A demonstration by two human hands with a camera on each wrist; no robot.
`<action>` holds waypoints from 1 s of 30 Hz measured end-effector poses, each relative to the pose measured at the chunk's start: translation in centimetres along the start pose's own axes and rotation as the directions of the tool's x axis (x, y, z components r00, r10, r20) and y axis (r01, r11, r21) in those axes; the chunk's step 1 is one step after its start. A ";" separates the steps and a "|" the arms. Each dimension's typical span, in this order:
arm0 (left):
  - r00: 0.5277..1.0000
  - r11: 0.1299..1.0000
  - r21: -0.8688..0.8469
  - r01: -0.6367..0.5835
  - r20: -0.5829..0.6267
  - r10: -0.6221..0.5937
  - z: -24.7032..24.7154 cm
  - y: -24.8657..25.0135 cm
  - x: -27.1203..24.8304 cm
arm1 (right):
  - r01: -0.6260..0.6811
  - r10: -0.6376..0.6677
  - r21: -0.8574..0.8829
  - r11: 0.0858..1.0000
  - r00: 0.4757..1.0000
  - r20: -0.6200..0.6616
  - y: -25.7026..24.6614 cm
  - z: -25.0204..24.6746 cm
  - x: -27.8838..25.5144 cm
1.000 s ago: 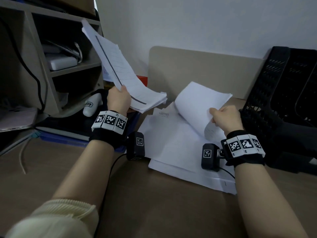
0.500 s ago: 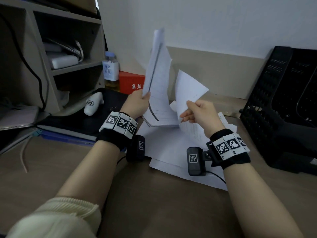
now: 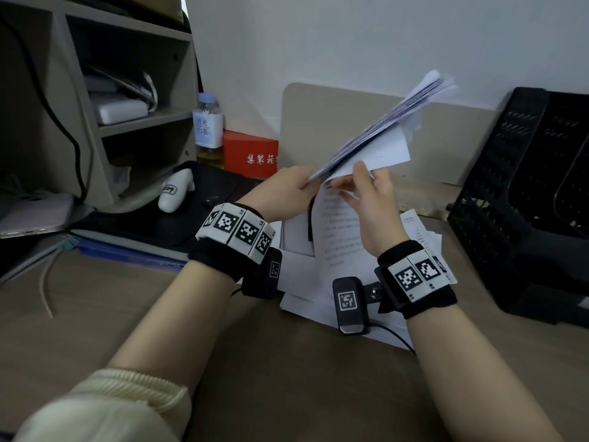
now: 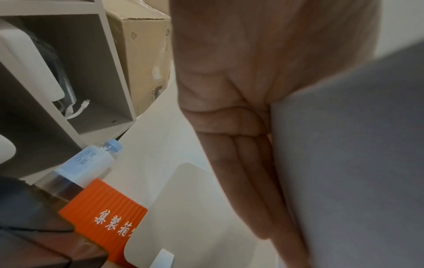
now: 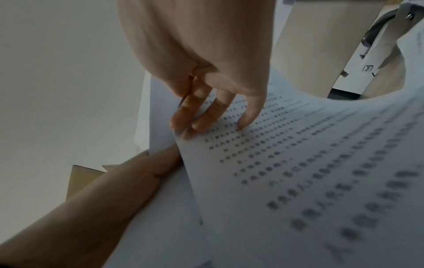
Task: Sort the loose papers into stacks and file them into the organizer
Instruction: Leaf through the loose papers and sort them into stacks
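Observation:
My left hand (image 3: 287, 189) grips a thick stack of white papers (image 3: 392, 122) by its lower corner; the stack tilts up to the right above the desk. In the left wrist view the fingers (image 4: 247, 163) lie flat along the stack (image 4: 355, 163). My right hand (image 3: 363, 193) pinches a printed sheet (image 3: 334, 224) at its top edge against the stack's lower end, and the sheet hangs down. The right wrist view shows the fingers (image 5: 201, 116) on the printed sheet (image 5: 298, 163). Loose papers (image 3: 299, 291) lie on the desk below both hands. The black mesh organizer (image 3: 510, 218) stands at the right.
A grey shelf unit (image 3: 95, 90) stands at the left. Near it are a bottle (image 3: 207, 129), a red box (image 3: 250, 154), a white device (image 3: 175, 193) and a dark flat case (image 3: 143, 231). A beige panel (image 3: 318, 122) leans on the wall.
The stack has swung from the left, through upright, to leaning right. My right hand lifted a sheet off the desk pile and brought it to the stack; both hands now meet.

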State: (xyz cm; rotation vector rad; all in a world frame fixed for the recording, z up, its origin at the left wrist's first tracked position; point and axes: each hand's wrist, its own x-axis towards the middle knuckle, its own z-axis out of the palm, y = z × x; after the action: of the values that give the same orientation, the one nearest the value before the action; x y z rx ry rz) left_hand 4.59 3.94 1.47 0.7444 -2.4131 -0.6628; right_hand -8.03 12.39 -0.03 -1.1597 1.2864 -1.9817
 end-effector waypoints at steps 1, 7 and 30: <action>1.000 1.000 -0.010 -0.012 0.002 0.012 0.0 0.2 -0.1 | -0.006 0.006 0.015 1.000 1.000 -0.014 -0.3 0.0 0.0; 0.997 0.997 -0.065 -0.044 0.061 0.048 0.1 0.6 -0.3 | -0.007 0.013 0.105 0.994 0.998 -0.057 -1.1 -0.3 0.4; 0.996 0.822 -0.563 0.080 0.009 -0.091 -1.2 -1.5 -0.9 | -0.351 0.291 -0.216 0.911 0.919 -0.266 1.0 -4.9 1.7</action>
State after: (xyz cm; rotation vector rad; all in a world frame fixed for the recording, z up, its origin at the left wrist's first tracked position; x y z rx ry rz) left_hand 6.51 3.06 1.19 0.5955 -2.0006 -1.3239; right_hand -13.17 12.97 -1.24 -0.7747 1.7756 -1.7721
